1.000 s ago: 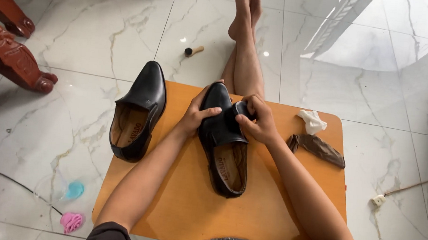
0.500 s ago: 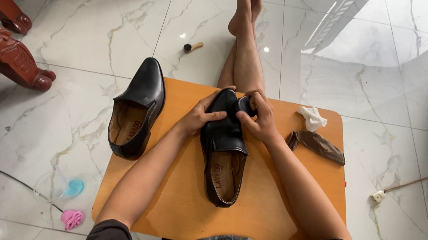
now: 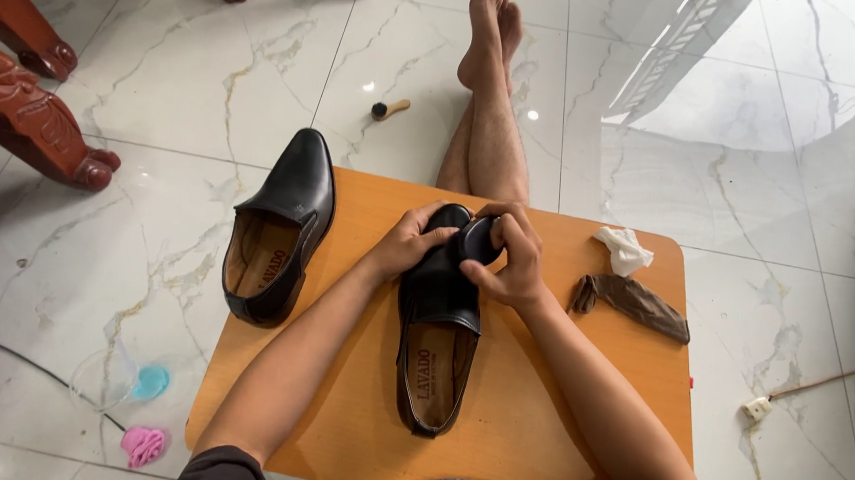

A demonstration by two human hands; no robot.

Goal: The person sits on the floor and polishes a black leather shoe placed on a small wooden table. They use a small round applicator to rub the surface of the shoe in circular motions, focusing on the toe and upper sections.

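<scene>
Black leather shoe is lying mid-board, toe away from the person. The left hand is gripping its toe; the right hand is closing around a dark pad pressed against it. The pad could slip, I think, smearing the orange board. A second shoe is overhanging the board's left edge above the marble floor; rags are lying right.

Shoe sits mid-board; second shoe at nine o'clock over the edge, cloth and sock at three, brush at twelve.
</scene>
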